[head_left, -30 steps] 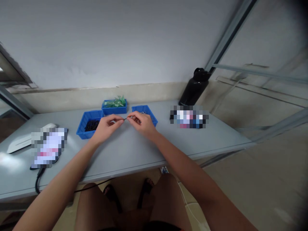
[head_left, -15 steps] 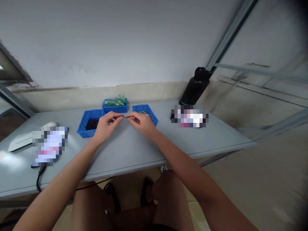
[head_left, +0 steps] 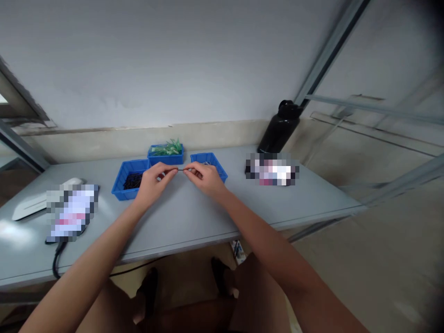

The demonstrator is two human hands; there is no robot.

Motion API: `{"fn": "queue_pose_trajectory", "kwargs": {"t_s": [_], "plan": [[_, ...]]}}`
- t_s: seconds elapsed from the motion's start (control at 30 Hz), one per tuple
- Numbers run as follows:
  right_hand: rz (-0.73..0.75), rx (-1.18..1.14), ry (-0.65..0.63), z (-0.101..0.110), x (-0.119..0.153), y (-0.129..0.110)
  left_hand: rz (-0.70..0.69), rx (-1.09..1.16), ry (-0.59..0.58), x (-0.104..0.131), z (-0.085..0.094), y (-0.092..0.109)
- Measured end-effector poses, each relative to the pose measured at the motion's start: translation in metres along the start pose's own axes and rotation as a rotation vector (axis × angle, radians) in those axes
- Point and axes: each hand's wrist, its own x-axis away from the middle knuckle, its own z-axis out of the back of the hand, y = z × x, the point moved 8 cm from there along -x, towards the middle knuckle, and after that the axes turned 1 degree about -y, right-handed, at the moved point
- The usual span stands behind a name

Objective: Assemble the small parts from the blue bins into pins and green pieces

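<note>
Between my two hands runs a thin dark stick-like piece [head_left: 181,169], too small to name more exactly. My left hand [head_left: 154,181] pinches one end of it with thumb and forefinger. The other end is pinched by my right hand [head_left: 206,178]. Beside my left hand stands a blue bin [head_left: 120,192] of small dark pieces [head_left: 132,181]. Behind my right hand is a second blue bin [head_left: 222,175] with thin silvery pins [head_left: 207,163], partly hidden by that hand. A third blue bin [head_left: 166,159] at the back holds green leaf-like pieces [head_left: 168,148].
On the grey table [head_left: 187,217], a black bottle [head_left: 279,132] stands at the back right, with a blurred-out object [head_left: 272,169] before it. To the left lie a blurred phone-like device [head_left: 73,212] with a black cable [head_left: 57,259] and a white object [head_left: 31,206].
Both hands keep their pinch on the dark piece, with slightly more of it showing between the fingertips. The legs below the table have spread apart, and the view has shifted a little.
</note>
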Motion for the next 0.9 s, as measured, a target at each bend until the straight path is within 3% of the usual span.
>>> {"fn": "queue_pose_trajectory", "kwargs": {"t_s": [0.3,0.53,0.9], "plan": [[0.011,-0.041,-0.056,-0.006,0.001,-0.002,-0.170,-0.093,0.088,0.004,0.005,0.021],[0.056,-0.051,-0.175,-0.016,0.005,-0.010,-0.310,-0.118,0.070,0.010,0.000,0.036],[0.040,-0.059,-0.206,-0.018,0.006,-0.011,-0.205,-0.134,0.040,0.008,0.002,0.029]]}}
